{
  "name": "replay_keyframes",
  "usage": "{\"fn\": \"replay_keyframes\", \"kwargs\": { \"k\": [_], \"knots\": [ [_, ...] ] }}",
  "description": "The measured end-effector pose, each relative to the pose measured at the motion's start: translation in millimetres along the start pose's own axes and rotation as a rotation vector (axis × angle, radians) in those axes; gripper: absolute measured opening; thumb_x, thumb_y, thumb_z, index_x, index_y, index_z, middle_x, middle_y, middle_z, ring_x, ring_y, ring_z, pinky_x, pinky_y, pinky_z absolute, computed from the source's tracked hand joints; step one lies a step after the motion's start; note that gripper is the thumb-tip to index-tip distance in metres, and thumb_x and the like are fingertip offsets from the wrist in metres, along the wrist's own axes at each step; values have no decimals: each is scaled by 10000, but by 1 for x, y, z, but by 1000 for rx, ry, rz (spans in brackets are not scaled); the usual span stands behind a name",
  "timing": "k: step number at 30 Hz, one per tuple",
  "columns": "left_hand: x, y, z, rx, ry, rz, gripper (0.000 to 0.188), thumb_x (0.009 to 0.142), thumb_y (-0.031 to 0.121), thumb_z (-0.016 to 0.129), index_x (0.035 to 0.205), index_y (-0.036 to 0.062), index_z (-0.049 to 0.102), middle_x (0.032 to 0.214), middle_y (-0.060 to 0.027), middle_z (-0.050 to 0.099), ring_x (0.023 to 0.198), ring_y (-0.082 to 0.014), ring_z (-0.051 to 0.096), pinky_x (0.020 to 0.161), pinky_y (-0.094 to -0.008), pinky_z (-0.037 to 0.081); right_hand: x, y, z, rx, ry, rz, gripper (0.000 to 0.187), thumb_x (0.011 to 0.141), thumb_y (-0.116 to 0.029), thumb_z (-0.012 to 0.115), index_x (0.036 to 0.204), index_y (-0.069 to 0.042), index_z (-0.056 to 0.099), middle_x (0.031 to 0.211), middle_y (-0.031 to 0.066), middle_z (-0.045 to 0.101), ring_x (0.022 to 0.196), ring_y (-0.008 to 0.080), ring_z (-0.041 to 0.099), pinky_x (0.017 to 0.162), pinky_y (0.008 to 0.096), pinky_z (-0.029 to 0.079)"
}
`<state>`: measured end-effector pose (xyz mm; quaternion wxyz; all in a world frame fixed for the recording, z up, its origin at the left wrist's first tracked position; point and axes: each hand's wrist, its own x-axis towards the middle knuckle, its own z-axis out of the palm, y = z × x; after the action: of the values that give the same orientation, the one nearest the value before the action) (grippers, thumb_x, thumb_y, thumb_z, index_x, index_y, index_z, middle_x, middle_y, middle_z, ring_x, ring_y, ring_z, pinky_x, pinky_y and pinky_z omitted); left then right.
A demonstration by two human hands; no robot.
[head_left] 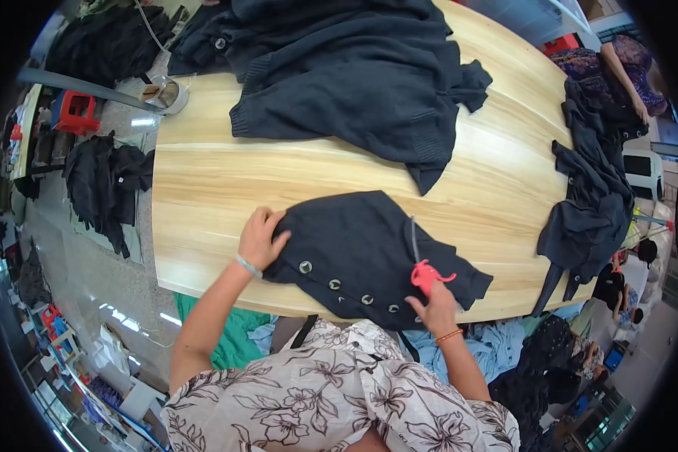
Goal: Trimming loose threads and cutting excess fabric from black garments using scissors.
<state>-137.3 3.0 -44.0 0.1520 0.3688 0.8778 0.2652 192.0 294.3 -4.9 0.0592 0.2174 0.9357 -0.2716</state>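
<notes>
A dark knit garment (346,226) with several large round buttons along its near edge lies folded on the wooden table in front of me. My left hand (261,242) is closed on its left edge, thumb on top of the cloth. Over the garment's right part, my right hand (435,307) grips a red-handled tool (426,276). A slim metal piece points away from its handle, like scissors seen edge-on, but its exact kind is unclear. My right fingers are partly hidden behind the handle.
A larger dark knit garment (346,83) spreads over the far side of the table (203,181). More dark garments (591,203) lie along the right edge, near another person's arm (625,79). A clear container (169,96) sits at the far left corner. Green cloth (241,339) and pale blue cloth (497,346) lie below the near edge.
</notes>
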Motion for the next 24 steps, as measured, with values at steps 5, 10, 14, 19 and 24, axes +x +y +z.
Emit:
{"fn": "replay_keyframes", "kwargs": {
  "k": [5,10,14,19,24],
  "knots": [
    [-30,-5,37,51,253,-22,517,771,18,697,1267,47,555,1167,-211,531,1054,-385,535,926,-442,456,10,46,34,-180,65,18,735,755,-309,791,1284,68,447,1141,223,564,1021,386,574,815,455,466],
    [-17,37,51,-183,473,-162,530,808,-36,620,1324,24,515,1275,-250,472,1135,-410,514,943,-431,460,54,62,-27,-19,8,210,421,809,-284,738,1067,-13,544,933,229,646,838,411,640,681,477,515],
    [-32,92,56,-2,465,96,501,760,0,677,1251,36,584,1264,-207,530,1192,-390,506,1009,-445,420,37,60,-69,-287,-13,181,197,837,-159,652,952,-21,571,1058,227,624,906,397,632,728,478,501],
    [-49,106,90,173,186,55,578,793,208,716,1329,88,535,1410,-173,469,1364,-388,364,1120,-524,276,15,29,-68,-156,113,-30,261,819,-5,582,1073,-43,535,1185,199,576,925,400,621,798,469,503],
    [-27,107,101,12,351,94,555,796,225,717,1299,52,557,1330,-154,552,1266,-391,478,1076,-509,340,0,20,-58,214,-144,110,402,844,-105,646,1211,-109,483,1007,158,659,943,359,654,782,453,522]
  ]
}}
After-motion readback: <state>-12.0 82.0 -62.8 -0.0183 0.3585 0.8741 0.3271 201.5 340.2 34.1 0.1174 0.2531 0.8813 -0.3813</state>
